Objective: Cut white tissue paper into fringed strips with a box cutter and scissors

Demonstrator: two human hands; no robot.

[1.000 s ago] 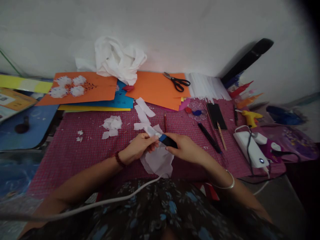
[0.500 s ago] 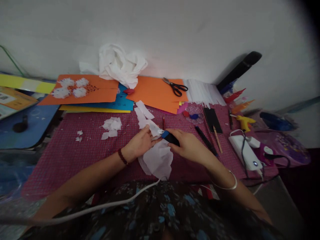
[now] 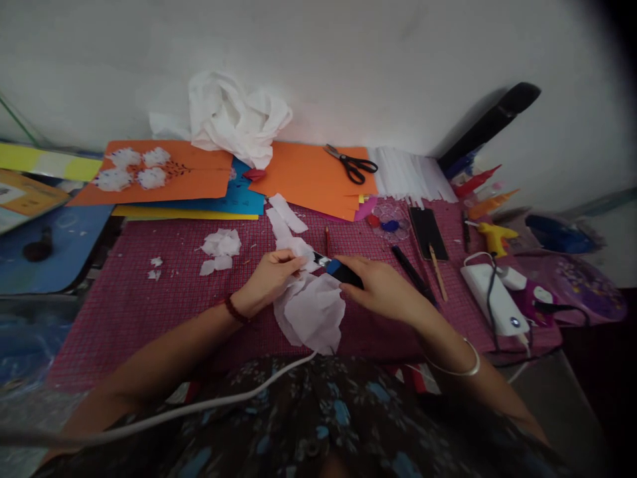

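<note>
My left hand (image 3: 266, 282), with a dark red bead bracelet at its wrist, pinches a piece of thin white paper (image 3: 301, 249) between thumb and fingers. My right hand (image 3: 378, 285) is closed round the black and blue handle of a cutter knife (image 3: 344, 272). The knife's metal end points left and meets the paper's edge near my left fingertips. Below both hands lies a larger crumpled sheet of white tissue paper (image 3: 313, 312). White paper strips (image 3: 287, 214) lie just beyond my left hand, with a red pencil (image 3: 327, 240) beside them.
Orange sheets (image 3: 308, 176) with black scissors (image 3: 353, 164) on top lie at the back, beside an orange card (image 3: 199, 176) bearing white paper flowers. To the right are a phone (image 3: 428, 232), a yellow glue gun (image 3: 497, 236) and a white power bank (image 3: 495, 295). A white cable (image 3: 239, 401) crosses in front.
My left hand has gone from spread fingers under the paper to a pinch on it. The knife has shifted slightly right, showing more of its metal end. The view has tilted a little.
</note>
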